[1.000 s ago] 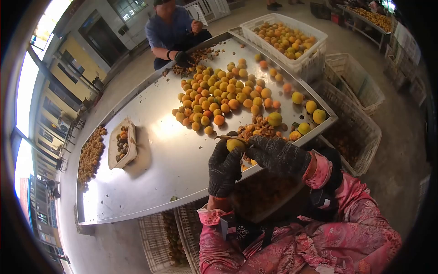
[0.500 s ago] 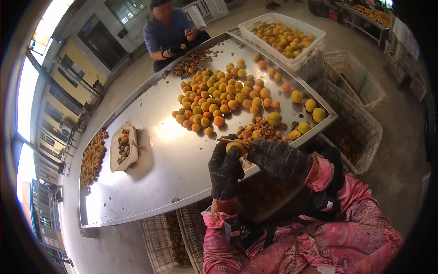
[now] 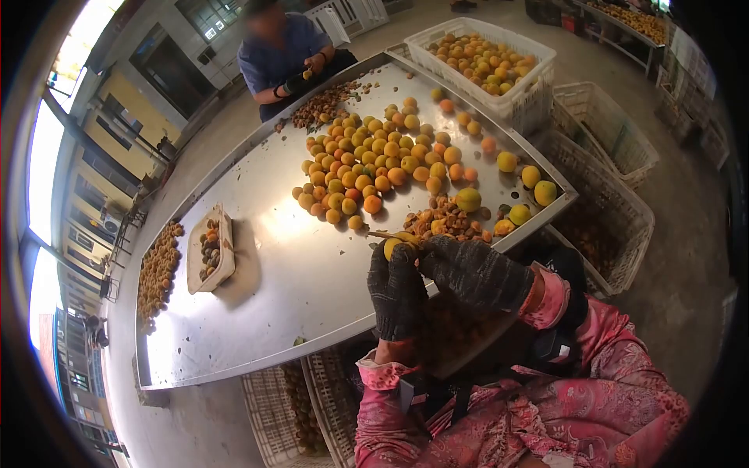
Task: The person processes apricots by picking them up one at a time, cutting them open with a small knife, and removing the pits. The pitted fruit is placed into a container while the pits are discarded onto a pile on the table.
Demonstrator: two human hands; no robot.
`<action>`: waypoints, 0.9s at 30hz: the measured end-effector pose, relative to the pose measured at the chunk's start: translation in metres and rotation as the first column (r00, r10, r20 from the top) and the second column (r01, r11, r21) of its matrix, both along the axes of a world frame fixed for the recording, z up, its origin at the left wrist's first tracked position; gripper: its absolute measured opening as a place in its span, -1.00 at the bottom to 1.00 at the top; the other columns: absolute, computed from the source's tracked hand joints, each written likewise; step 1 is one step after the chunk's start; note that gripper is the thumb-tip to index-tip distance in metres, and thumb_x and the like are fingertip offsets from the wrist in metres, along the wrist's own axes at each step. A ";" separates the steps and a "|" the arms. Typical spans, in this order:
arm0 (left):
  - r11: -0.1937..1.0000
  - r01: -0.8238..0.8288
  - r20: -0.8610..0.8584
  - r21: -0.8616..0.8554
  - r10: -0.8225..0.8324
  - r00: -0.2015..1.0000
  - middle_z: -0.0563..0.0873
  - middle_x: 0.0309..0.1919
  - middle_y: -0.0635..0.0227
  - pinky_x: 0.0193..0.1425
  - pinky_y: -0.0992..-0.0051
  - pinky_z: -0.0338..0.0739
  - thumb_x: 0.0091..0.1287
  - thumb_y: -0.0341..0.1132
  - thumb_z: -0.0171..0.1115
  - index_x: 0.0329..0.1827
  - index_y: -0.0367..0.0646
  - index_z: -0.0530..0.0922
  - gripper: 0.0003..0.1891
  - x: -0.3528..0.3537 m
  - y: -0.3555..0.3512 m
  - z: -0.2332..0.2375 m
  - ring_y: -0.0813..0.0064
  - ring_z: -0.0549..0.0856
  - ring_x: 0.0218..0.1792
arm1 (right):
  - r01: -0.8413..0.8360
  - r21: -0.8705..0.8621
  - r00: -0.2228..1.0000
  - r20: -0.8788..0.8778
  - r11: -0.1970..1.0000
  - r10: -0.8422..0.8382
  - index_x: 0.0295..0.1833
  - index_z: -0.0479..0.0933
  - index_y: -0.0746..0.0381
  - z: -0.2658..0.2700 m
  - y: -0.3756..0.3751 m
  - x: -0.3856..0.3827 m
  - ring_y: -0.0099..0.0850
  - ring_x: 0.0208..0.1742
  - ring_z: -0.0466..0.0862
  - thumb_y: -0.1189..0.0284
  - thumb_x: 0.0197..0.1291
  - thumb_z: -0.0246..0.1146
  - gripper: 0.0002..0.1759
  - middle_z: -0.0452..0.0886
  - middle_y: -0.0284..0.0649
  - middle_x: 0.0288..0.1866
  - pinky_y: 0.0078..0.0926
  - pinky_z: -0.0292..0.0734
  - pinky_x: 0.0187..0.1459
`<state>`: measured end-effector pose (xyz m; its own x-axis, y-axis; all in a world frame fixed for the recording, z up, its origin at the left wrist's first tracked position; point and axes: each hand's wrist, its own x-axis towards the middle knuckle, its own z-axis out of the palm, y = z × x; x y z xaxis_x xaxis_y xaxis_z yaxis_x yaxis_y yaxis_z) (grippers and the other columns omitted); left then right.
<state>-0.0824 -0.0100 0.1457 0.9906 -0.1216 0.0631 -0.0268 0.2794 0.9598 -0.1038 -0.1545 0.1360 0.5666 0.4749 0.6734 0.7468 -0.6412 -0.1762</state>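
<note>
My left hand [image 3: 396, 295], in a dark knitted glove, is closed around a yellow apricot [image 3: 391, 248] at the near edge of the metal table. My right hand [image 3: 477, 273], gloved alike, is closed against the fruit's right side. A thin, brownish knife-like tool [image 3: 381, 234] lies across the top of the apricot and points left; its other end runs into my right fingers, which hide it. Just beyond my hands is a heap of brown pits and fruit bits [image 3: 446, 220]. Whole apricots [image 3: 374, 160] spread over the middle of the table.
On the left of the steel table [image 3: 292, 292] stand a white tray [image 3: 226, 261] with dark pieces and a strip of brown pits [image 3: 160, 269]. A white crate [image 3: 538, 86] of apricots is at the far right corner. More crates [image 3: 636, 226] stand below. A person [image 3: 285, 54] works opposite.
My left hand has moved slightly right and down, turning the apricot closer against my right fingers. The person opposite has shifted their hands a little.
</note>
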 end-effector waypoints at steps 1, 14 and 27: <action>0.987 -0.039 -0.010 -0.157 0.038 0.999 0.58 -0.29 0.36 -0.20 0.58 0.39 0.33 -0.14 0.08 -0.12 -0.26 0.47 -0.68 -0.003 -0.003 -0.002 0.58 0.50 -0.28 | 0.000 0.002 1.000 -0.002 1.000 0.000 0.15 0.40 0.30 -0.001 0.004 -0.001 -0.08 0.05 0.51 0.49 0.20 0.06 -0.62 0.42 0.08 0.11 -0.25 0.44 0.07; 0.979 -0.067 0.128 -0.190 0.093 0.987 0.56 -0.30 0.40 -0.31 0.63 0.40 0.34 -0.15 0.07 -0.01 -0.25 0.41 -0.65 -0.007 -0.003 0.004 0.63 0.50 -0.36 | 0.300 0.767 0.360 -0.641 0.567 0.677 0.19 0.34 0.36 0.029 0.010 -0.008 -0.20 0.06 0.52 0.55 0.18 0.08 -0.58 0.49 -0.04 0.06 -0.37 0.45 0.05; 0.995 -0.077 -0.017 -0.060 0.076 0.997 0.59 -0.33 0.33 -0.39 0.63 0.43 0.34 0.10 -0.03 -0.05 -0.25 0.47 -0.49 0.000 -0.008 0.011 0.58 0.55 -0.41 | 0.138 0.216 0.986 -0.117 0.967 -0.115 0.08 0.41 0.41 -0.001 0.023 -0.008 -0.10 0.09 0.51 0.52 0.18 0.13 -0.65 0.51 0.04 0.02 -0.28 0.48 0.03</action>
